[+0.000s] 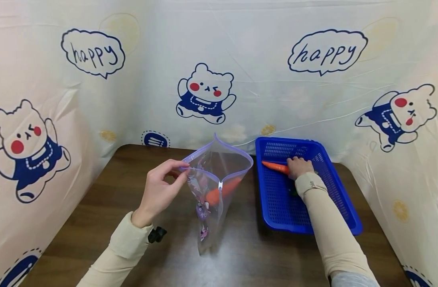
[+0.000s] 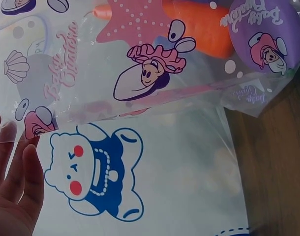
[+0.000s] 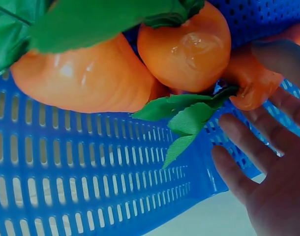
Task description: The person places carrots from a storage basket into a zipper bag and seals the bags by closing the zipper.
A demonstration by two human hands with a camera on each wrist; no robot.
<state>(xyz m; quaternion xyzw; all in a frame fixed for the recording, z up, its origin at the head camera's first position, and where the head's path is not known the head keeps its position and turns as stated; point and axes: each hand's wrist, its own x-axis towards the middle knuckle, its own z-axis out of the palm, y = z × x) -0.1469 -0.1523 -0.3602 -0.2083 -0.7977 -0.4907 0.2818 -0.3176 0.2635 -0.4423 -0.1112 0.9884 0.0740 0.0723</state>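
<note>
I see table to pass over between bag and basket; the basket's walls block low sideways reach.

In the head view, the right hand hides one end of the carrot under its fingers. In the wrist views, top edges crop the bag above the left hand's fingers and a leaf up-left of the right's.

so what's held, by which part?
Left hand pinches the bag by its left rim. Right hand is at the thick end of a carrot; grip unclear.
</note>
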